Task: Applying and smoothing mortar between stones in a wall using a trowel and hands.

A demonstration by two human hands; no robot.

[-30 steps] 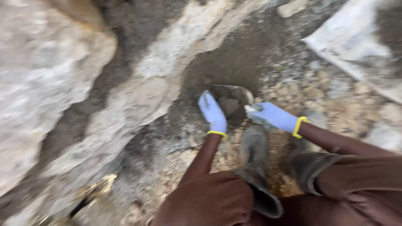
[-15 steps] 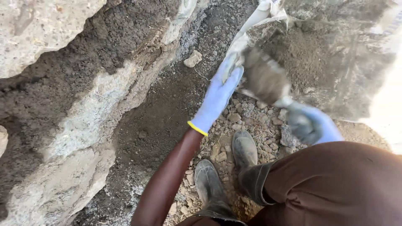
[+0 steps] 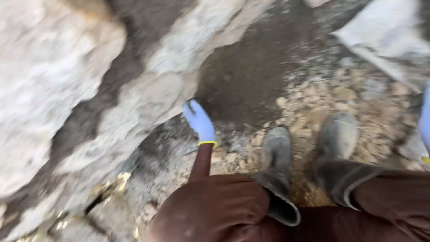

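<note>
Left hand [image 3: 199,122] dropped to rock wall [image 3: 148,85], fingers spread, empty | right hand [image 3: 425,121] cropped, grip unclear | two boots [image 3: 275,152]

The left hand [image 3: 199,122] wore a blue glove and reached down, fingers spread, beside the big pale rock [image 3: 89,89]. It held nothing. The right hand [image 3: 424,127] only showed at the edge. Two grey boots [image 3: 277,152] stood on small stones [image 3: 322,98].

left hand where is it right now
In the head view the gloved left hand reaches out left of centre, empty, beside the pale rock wall and over dark soil, just ahead of the left boot.
</note>
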